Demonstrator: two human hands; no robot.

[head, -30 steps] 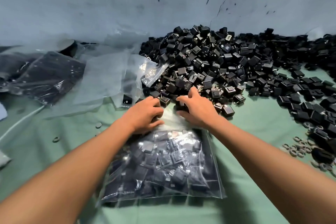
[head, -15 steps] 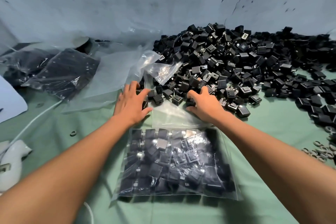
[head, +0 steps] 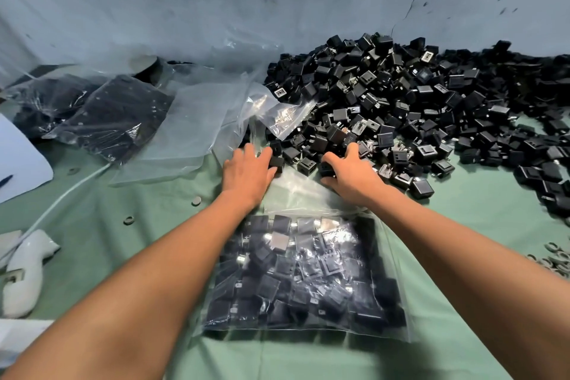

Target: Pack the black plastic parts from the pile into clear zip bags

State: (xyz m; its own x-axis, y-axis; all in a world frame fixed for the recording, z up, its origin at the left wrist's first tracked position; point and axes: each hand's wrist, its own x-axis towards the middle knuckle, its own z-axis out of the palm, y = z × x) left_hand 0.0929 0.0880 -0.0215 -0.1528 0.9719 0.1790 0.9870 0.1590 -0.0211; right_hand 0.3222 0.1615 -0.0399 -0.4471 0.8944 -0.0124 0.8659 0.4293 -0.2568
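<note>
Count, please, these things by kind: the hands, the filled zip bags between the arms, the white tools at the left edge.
Hands: 2, left hand and right hand
Filled zip bag: 1
White tool: 1
Total: 4

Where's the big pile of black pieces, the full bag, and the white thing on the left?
pile of black parts (head: 401,108), head view, middle of the heap.
filled zip bag (head: 305,274), head view, centre of its clear front.
white object (head: 26,274), head view, its middle.
</note>
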